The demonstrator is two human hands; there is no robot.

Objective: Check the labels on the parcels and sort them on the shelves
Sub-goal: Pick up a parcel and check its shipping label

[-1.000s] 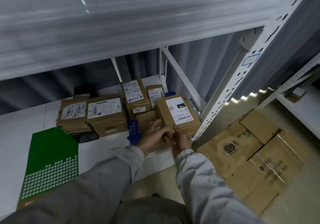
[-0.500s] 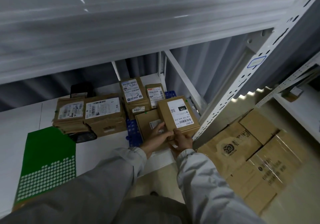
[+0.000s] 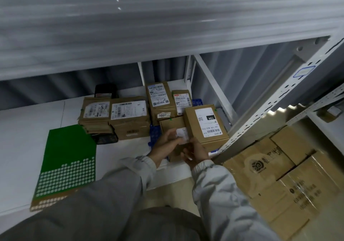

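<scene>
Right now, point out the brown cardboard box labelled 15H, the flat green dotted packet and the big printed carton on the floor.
brown cardboard box labelled 15H (image 3: 206, 122), head view, white label.
flat green dotted packet (image 3: 71, 147), head view, plain green area.
big printed carton (image 3: 275, 175), head view, top flap.

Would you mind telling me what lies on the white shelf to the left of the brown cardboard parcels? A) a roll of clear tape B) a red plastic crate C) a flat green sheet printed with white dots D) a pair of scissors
C: a flat green sheet printed with white dots lies on the white shelf, left of the brown cardboard parcels.
</scene>
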